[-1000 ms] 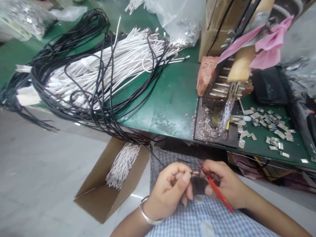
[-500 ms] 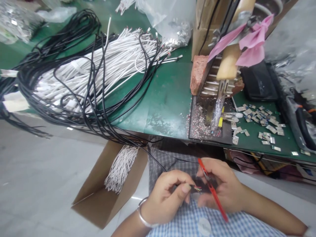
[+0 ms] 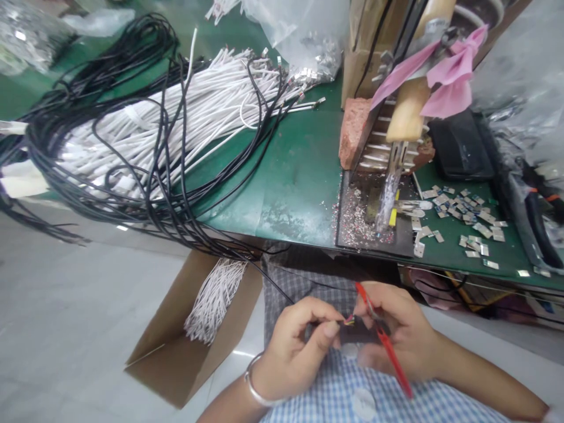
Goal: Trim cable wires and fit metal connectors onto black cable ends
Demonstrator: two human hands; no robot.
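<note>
My left hand (image 3: 299, 343) pinches the end of a thin black cable (image 3: 282, 291) between thumb and fingers, with short coloured wire ends (image 3: 349, 321) sticking out. My right hand (image 3: 392, 332) is closed round a red-handled cutting tool (image 3: 388, 346), whose tip sits right at those wire ends. Both hands work low over my lap, in front of the green table (image 3: 299, 182). The cable runs up from my left hand to a big tangle of black cables (image 3: 110, 147) on the table.
A bundle of white cables (image 3: 176, 117) lies under the black ones. A cardboard box (image 3: 194, 329) of white wire pieces stands on the floor at left. A bench fixture with pink cloth (image 3: 409, 106), a brick (image 3: 352, 132) and several small metal pieces (image 3: 467, 226) sit at right.
My left hand has brought the wire ends up to the tool's tip, and my right hand has shifted slightly. The view has drifted a little left since the first frame.
</note>
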